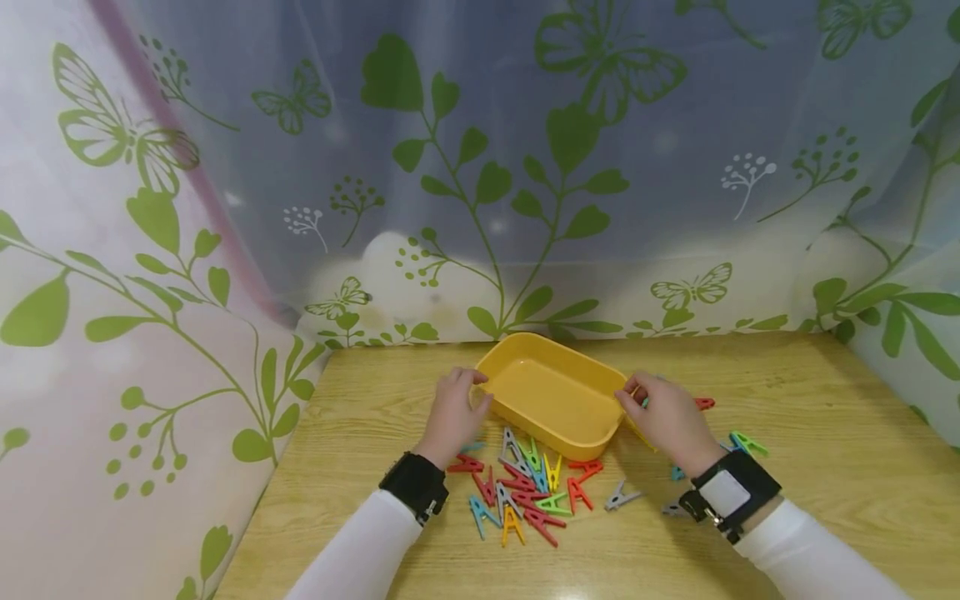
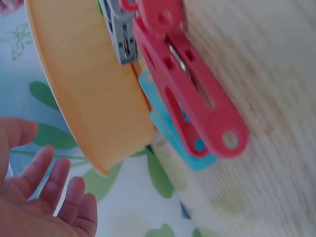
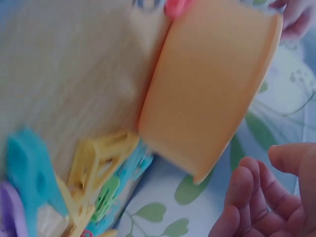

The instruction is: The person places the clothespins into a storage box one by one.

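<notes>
A shallow yellow plastic tray (image 1: pixel 555 400) with rounded corners sits on the wooden table, nothing inside it. My left hand (image 1: pixel 453 417) is at its left end, fingertips right by the rim. At the opposite end is my right hand (image 1: pixel 667 421), thumb and fingers loosely bent near the corner. Both wrist views show relaxed, spread fingers beside the tray wall (image 2: pixel 94 89), not curled round it. Many coloured clothespins (image 1: pixel 525 496) lie in a pile before the tray. A red clothespin (image 2: pixel 197 89) overlaps a blue one (image 2: pixel 173 133) close to the tray in the left wrist view.
More clothespins lie right of the tray, partly hidden by the right hand, including a green one (image 1: pixel 748 442) and a red one (image 1: pixel 704 403). A grey clothespin (image 1: pixel 621 497) lies apart from the pile. A leaf-patterned curtain (image 1: pixel 480 167) borders the table (image 1: pixel 360 400) at the back and sides.
</notes>
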Motion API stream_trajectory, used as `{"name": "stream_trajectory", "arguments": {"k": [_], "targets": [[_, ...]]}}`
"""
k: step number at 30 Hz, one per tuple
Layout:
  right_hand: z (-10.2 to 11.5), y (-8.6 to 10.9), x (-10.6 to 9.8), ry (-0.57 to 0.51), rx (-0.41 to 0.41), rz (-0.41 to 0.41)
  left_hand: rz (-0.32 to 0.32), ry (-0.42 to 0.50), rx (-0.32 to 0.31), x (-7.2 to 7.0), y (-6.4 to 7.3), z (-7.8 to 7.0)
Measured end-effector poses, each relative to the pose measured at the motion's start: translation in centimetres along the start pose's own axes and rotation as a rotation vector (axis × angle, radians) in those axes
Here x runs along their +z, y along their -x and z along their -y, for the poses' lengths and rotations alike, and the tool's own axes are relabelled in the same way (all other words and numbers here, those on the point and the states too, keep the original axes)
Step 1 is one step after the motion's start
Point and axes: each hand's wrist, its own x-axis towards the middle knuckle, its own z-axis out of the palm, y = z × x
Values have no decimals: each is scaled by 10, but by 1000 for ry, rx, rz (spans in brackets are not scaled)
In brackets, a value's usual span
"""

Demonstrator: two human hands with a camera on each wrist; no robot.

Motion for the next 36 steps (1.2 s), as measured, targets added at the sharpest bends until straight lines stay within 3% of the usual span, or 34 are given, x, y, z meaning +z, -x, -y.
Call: {"name": "stream_trajectory", "arguments": {"k": [9, 13, 17, 21, 36], "targets": [[-18, -31, 0, -30, 53, 95, 140, -185, 129, 5, 15, -19], [-23, -39, 4, -17, 75, 87, 159, -250, 202, 8, 16, -24], [-25, -43, 10, -20, 44, 45, 153, -283, 247, 10, 17, -26], [-28, -46, 17, 6, 13, 26, 140, -278, 241, 10, 17, -26], [-27, -47, 18, 2, 86, 104, 130, -266, 207, 12, 22, -28]]}}
